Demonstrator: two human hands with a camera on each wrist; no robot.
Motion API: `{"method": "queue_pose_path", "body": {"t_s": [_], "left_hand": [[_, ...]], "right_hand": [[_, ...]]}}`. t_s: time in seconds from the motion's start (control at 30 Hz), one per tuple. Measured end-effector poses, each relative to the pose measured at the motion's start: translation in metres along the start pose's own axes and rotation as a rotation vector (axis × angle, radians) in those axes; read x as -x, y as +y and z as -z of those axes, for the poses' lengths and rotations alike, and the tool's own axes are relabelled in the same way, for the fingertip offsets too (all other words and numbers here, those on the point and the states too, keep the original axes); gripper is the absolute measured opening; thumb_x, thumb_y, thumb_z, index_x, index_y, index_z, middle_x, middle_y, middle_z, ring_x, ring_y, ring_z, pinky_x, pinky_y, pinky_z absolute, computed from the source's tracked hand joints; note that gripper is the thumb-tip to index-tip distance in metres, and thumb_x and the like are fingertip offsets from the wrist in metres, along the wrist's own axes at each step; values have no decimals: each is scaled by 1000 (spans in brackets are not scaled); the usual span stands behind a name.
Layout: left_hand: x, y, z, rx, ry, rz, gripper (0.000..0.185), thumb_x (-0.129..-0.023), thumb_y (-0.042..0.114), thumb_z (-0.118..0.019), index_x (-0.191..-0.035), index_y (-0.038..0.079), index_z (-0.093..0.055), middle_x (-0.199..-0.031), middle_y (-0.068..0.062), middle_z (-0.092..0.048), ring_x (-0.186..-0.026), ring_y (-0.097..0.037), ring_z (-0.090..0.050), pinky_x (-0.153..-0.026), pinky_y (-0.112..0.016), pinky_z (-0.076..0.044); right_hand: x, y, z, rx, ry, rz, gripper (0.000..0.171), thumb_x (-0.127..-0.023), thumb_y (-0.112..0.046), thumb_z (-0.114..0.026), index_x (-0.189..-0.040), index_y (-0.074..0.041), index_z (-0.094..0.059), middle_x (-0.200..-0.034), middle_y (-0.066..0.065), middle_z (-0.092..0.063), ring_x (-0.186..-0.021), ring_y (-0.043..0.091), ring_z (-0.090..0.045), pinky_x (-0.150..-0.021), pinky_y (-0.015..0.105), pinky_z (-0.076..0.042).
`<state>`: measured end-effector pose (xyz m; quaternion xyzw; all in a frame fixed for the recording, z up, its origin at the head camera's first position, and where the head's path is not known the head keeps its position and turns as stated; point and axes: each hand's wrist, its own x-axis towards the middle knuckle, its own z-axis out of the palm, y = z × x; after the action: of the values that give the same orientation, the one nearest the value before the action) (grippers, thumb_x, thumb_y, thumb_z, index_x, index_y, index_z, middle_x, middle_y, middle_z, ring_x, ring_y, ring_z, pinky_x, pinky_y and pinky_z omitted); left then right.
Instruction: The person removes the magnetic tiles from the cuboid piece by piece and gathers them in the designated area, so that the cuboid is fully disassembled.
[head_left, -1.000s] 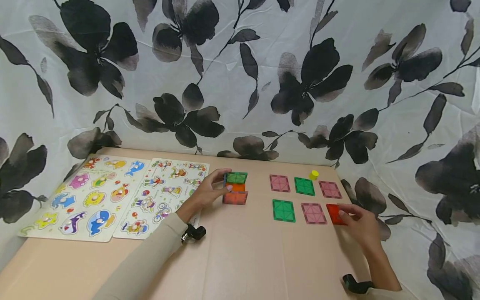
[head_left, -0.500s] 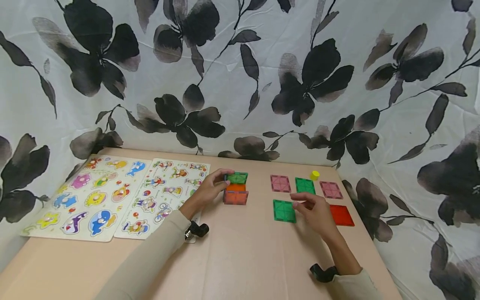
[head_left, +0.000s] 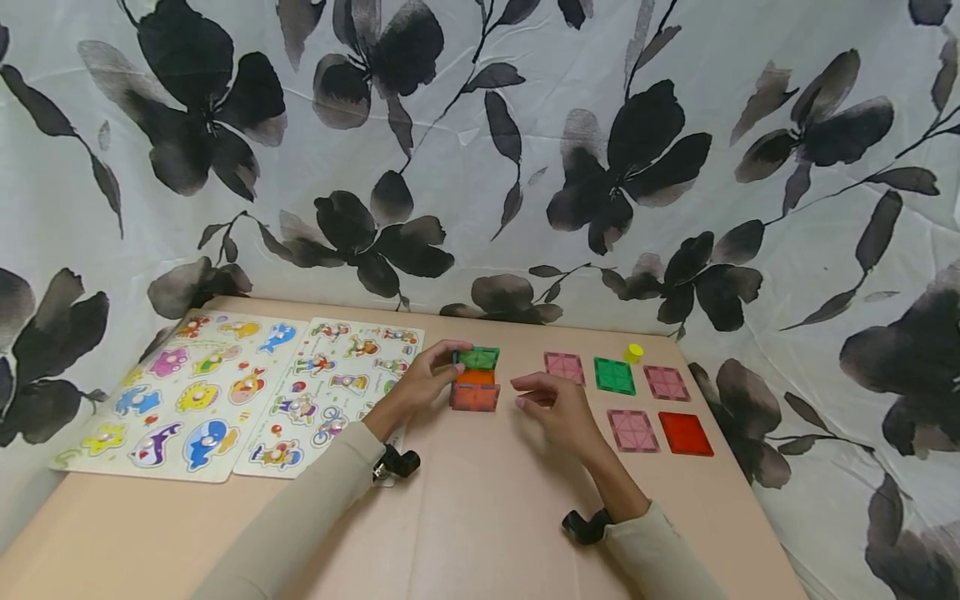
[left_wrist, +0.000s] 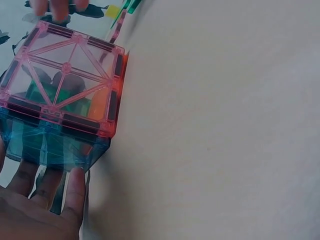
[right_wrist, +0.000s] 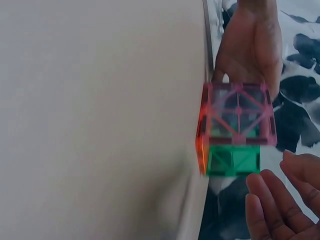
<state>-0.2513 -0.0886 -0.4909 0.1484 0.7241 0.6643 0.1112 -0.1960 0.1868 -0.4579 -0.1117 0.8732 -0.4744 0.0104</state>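
Note:
In the head view my left hand point(head_left: 422, 383) holds a small box of see-through magnetic tiles point(head_left: 477, 379) at its left side, thumb and finger on the edge. The left wrist view shows those fingers against a blue tile point(left_wrist: 50, 145); a pink tile point(left_wrist: 65, 70) faces outward. Orange point(right_wrist: 202, 152) and green point(right_wrist: 234, 161) tiles also form the box. My right hand point(head_left: 561, 410) hovers to the box's right, thumb and fingers apart, with nothing seen between them. In the right wrist view its fingers point(right_wrist: 275, 205) curve loosely near the green tile.
Right of the box lie loose tiles: pink point(head_left: 566, 367), green point(head_left: 614, 377), pink point(head_left: 667, 383), pink point(head_left: 633, 431) and red point(head_left: 686, 434). A yellow cylinder point(head_left: 633, 353) stands behind them. Two sticker sheets point(head_left: 180, 392) cover the table's left. A floral curtain point(head_left: 495, 167) hangs behind.
My right hand has left the red tile and moved left across the loose tiles toward the box. The front green tile is now out of sight around that hand. My left hand stays on the box.

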Motion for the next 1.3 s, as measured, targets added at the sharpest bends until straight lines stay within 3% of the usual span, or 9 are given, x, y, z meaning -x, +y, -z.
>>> {"method": "queue_pose_path", "body": {"t_s": [0.33,0.57,0.7,0.83,0.97,1.3], "left_hand": [[1,-3,0,-6,2,-30,39,-111,14,-57,-149,17,-57,-157,-10,-54,-152,-37,-45,-129,-60,-32],[0,-3,0,-15,4,-39,39,-111,15,-57,-150,17,-57,-158,-10,-54,-151,-37,-45,-128,-60,-33],[1,-4,0,-17,3,-39,39,-111,16,-57,-150,16,-57,-158,-10,-53,-152,-38,-45,-129,-61,-32],[0,-4,0,-22,1,-35,39,-111,17,-56,-150,17,-56,-159,-9,-53,-153,-37,-44,-130,-61,-31],[0,-3,0,-25,3,-31,38,-111,16,-56,-149,17,-57,-159,-8,-52,-154,-36,-43,-130,-59,-32],[2,2,-1,-32,-3,-24,39,-111,17,-56,-151,18,-56,-160,-6,-52,-154,-35,-43,-129,-58,-33]], "right_hand": [[-18,-9,-31,11,-30,91,29,-95,-3,-78,-119,-19,-80,-113,-3,-79,-103,18,-74,-100,49,-62],[-11,-11,-36,70,-10,113,28,-94,-4,-79,-113,-25,-83,-111,-8,-80,-95,11,-73,-90,32,-64],[-4,-12,-36,80,14,127,28,-95,-4,-79,-114,-23,-83,-112,-6,-81,-93,11,-73,-87,29,-64],[4,-15,-33,87,33,126,27,-96,-4,-77,-112,-24,-84,-108,-7,-81,-91,10,-72,-87,29,-63],[13,-15,-23,57,8,69,30,-98,-3,-75,-112,-28,-83,-108,-10,-80,-95,10,-71,-91,30,-62],[39,11,12,-37,-43,-45,27,-101,-9,-72,-113,-30,-82,-113,-8,-79,-106,16,-71,-94,22,-58]]}}
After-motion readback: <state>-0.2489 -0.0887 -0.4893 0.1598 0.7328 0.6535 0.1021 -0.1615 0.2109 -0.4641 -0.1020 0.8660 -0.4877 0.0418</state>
